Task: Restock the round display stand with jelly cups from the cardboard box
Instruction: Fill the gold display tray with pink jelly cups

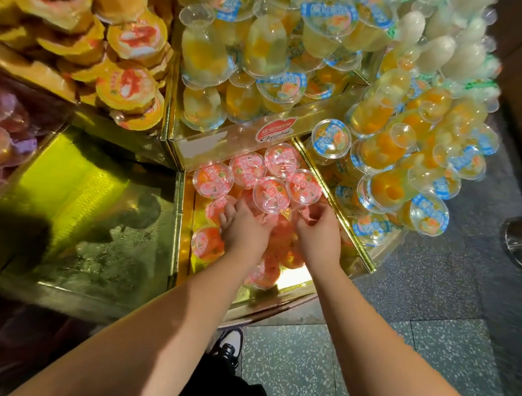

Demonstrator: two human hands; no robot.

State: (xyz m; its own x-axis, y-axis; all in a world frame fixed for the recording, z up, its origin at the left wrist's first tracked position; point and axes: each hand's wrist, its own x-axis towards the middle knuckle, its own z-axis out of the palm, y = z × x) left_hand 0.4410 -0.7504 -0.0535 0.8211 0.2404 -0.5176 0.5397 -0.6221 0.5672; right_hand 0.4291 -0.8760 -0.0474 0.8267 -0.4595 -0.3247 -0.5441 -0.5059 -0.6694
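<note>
Both my hands reach into the gold compartment (181, 221): left hand (242, 228) fingers spread flat on pink jelly cups (208, 244), right hand (317, 234) curled, its grip hidden from me. Just beyond my fingertips, five pink-lidded cups (270, 194) stand upright, touching.
</note>
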